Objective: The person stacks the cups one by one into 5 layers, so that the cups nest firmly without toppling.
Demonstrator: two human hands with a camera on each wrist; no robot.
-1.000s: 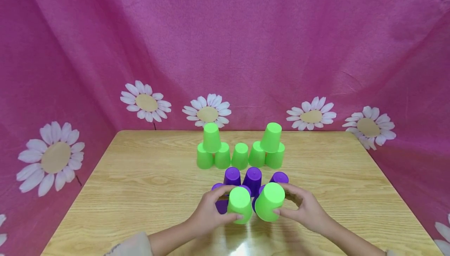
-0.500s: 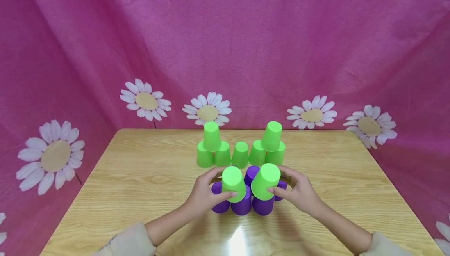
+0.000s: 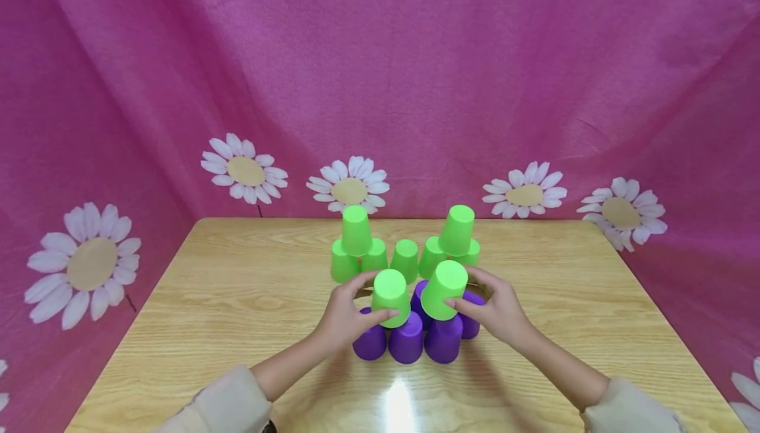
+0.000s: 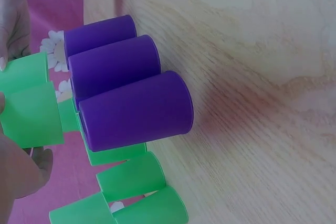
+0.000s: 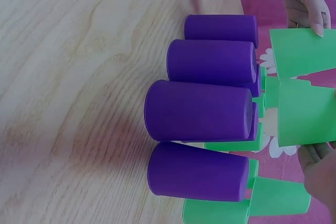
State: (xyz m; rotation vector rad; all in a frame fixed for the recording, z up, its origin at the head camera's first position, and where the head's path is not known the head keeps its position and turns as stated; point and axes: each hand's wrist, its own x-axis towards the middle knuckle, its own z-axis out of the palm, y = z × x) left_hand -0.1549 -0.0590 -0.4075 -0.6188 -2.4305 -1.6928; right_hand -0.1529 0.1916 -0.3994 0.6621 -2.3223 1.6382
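Note:
My left hand (image 3: 347,311) grips an upside-down green cup (image 3: 390,294) between thumb and fingers. A second upside-down green cup (image 3: 444,291), slightly tilted, is held by my right hand (image 3: 501,307). Both cups hang side by side over a cluster of upside-down purple cups, with a gap beneath them in the wrist views. The front row shows a left purple cup (image 3: 369,344), a middle purple cup (image 3: 406,344) and a right purple cup (image 3: 443,344). Behind them, another purple cup (image 3: 472,317) is partly covered by my right hand.
Farther back stand several upside-down green cups in a row, the middle green cup (image 3: 406,261) on its own. An upper left green cup (image 3: 356,230) and an upper right green cup (image 3: 457,230) each top a pair. Pink daisy-print cloth (image 3: 380,76) surrounds the wooden table (image 3: 249,288).
Both hands have carried their green cups away from me and up, from in front of the purple cups to above them. The front purple cups have come into fuller view.

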